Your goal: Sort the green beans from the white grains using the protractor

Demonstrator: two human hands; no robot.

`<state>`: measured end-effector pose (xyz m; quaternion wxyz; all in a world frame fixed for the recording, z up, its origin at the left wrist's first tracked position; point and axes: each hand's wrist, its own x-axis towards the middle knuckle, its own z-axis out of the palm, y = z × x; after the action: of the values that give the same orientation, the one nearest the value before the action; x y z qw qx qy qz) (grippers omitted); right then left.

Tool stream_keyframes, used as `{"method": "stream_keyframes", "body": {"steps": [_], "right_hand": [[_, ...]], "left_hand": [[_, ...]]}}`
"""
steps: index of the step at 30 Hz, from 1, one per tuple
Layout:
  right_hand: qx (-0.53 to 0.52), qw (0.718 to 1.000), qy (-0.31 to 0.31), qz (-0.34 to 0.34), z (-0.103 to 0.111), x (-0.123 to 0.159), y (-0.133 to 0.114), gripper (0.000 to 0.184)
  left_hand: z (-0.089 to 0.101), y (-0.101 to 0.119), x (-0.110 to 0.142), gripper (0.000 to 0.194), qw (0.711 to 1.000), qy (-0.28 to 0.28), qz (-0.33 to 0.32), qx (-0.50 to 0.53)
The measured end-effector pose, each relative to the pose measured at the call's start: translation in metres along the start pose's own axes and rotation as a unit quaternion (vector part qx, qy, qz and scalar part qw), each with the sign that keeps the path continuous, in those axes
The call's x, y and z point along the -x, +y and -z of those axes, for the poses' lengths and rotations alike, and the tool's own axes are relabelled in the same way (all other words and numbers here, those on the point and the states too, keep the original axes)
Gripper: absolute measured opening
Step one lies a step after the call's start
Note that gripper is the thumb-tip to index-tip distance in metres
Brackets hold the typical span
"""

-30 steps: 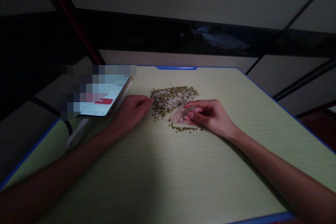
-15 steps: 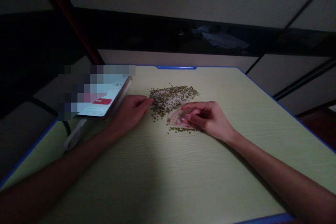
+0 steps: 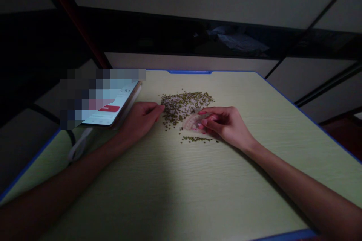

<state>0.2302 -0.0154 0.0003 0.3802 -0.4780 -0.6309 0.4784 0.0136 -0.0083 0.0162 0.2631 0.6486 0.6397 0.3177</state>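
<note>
On the table lies a loose pile of green beans [image 3: 195, 98], which look like mung beans, mixed with white grains like rice. My right hand [image 3: 230, 126] pinches a clear protractor [image 3: 190, 122] with pink markings, its curved edge at the near right side of the pile. A short row of separated green beans [image 3: 195, 139] lies just on the near side of the protractor. My left hand [image 3: 143, 118] rests on the table at the pile's left edge, fingers curled and thumb pressed to them; nothing shows in it.
A lit phone [image 3: 110, 109], partly pixelated, leans at the table's left side beside my left forearm. A white cable [image 3: 79, 147] runs below it. The pale table [image 3: 181, 196] has a blue rim, and cabinet panels stand behind it.
My right hand has shifted slightly up and right with the protractor, which now sits farther from the row of green beans and nearer the pile. My left hand stays in place.
</note>
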Motion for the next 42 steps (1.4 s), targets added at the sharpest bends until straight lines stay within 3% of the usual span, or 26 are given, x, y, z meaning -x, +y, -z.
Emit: {"method": "stream_keyframes", "body": {"steps": [10,26,35,42], "right_hand": [[-0.002,1.000,0.012,0.000,-0.0038,-0.0036,0.0013,0.030],[0.004,0.998,-0.049,0.031,0.0028,-0.0029,0.0015,0.030],[-0.033,0.997,-0.072,0.005,-0.0002,0.0007,-0.0026,0.030],[0.007,0.999,-0.049,0.022,-0.0022,0.0020,-0.0049,0.031]], "left_hand": [[0.0005,0.0014,0.0004,0.034,1.000,0.003,0.004,-0.006],[0.0001,0.0004,0.0005,0.034,1.000,0.003,0.004,0.003],[-0.0003,0.0008,0.0005,0.034,1.000,0.004,0.005,0.006],[-0.0005,-0.0002,0.0008,0.034,1.000,0.002,0.004,0.003]]}}
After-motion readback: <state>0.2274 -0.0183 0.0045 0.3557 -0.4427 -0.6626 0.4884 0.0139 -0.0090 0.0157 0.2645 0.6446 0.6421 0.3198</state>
